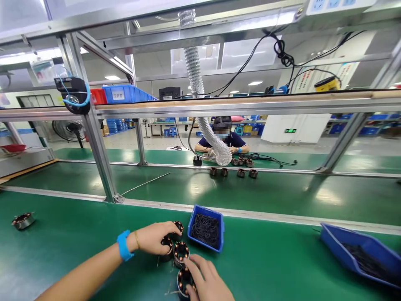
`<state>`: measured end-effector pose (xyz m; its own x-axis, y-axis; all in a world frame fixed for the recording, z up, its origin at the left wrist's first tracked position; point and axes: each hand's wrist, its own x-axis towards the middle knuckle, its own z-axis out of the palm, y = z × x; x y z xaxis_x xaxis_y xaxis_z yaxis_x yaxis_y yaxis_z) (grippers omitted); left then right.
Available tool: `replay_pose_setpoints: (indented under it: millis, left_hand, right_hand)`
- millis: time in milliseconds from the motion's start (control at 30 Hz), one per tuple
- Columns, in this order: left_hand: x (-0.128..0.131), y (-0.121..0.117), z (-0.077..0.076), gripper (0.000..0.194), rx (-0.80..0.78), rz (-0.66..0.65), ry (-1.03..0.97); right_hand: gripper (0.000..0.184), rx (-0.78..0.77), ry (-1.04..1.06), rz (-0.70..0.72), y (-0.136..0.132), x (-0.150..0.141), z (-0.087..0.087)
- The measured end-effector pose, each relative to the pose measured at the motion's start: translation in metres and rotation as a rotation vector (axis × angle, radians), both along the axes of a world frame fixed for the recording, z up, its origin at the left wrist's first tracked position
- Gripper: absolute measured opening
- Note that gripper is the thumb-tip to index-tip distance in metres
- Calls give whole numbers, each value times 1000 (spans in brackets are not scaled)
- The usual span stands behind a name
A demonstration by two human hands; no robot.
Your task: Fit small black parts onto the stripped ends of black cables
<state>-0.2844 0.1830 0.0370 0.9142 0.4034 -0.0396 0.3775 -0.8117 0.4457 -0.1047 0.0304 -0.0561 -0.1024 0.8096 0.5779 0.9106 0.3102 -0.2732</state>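
Four copper-wound rings (179, 262) are sitting clustered on a green bench (257, 259), beside a blue tray (222, 230) holding black strips (205, 230). The left hand (156, 237) is resting over the two farther rings, fingers bent; the right hand (208, 279) is resting over the two nearer ones, thumb and forefinger apart. Whether either is actually gripping, I cannot tell. The rings are looking stiff, probably weighty for their size and perhaps slippery outside. Thin wires (172, 292) are poking out, likely fragile, so the outer wall is offering the safest hold.
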Motion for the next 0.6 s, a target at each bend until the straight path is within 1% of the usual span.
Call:
replay_pose_setpoints:
  millis: [33,67,100,133,167,233,267,333,400,467,500,533,600]
  left_hand:
    - [0,5,0,58,-44,-56,-15]
    - [1,9,1,59,-72,-101,-31]
    - [0,11,2,58,-98,-111,-33]
    - [0,13,2,59,-121,-107,-27]
    - [0,15,1,59,-128,-106,-9]
    - [0,18,-4,49,-108,-47,41]
    - [0,18,-8,46,-81,-28,60]
    - [-1,15,-17,41,-35,8,72]
    - [-7,10,-25,36,-13,54,50]
    - [-17,5,-28,32,-21,124,-1]
    - [-23,4,-27,31,-28,162,-33]
    - [-28,6,-23,32,-35,197,-66]
    - [-39,21,-10,32,-31,281,-102]
  right_hand:
    - [58,-69,-82,-5,7,-2,16]
    - [53,-152,-185,-11,12,-4,32]
    - [41,-255,-310,-2,18,-7,47]
    - [26,-302,-363,-4,22,-11,60]
    - [22,-329,-399,-17,26,-14,70]
    - [19,-375,-463,-82,33,-20,82]
    - [19,-393,-488,-128,36,-22,84]
    - [19,-426,-527,-188,43,-23,84]
    - [15,-445,-561,-154,49,-19,77]
    - [17,-418,-529,-63,51,-12,68]
    - [19,-388,-486,-15,52,-8,63]
    - [21,-346,-392,15,53,-4,57]
    - [8,-297,-350,63,59,4,47]
